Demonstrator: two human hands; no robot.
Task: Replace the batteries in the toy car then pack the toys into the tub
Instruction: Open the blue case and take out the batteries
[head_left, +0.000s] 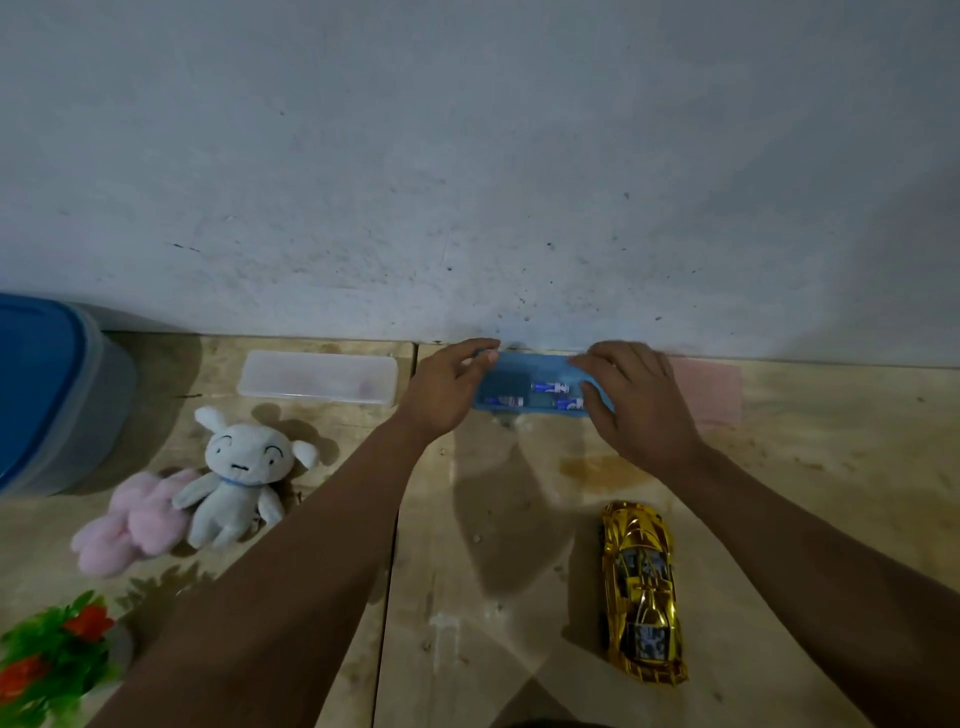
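At far left stands the lidded tub (49, 395). Against the wall, the left hand (447, 387) and right hand (631, 397) curl over the ends of a blue battery case (524, 387), light, rigid. The toy car (641, 590), hard and slick, sits nearer; grasp its sides.

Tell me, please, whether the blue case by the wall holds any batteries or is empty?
Not empty: the blue case has three batteries visible inside, between the left hand and right hand at its ends.
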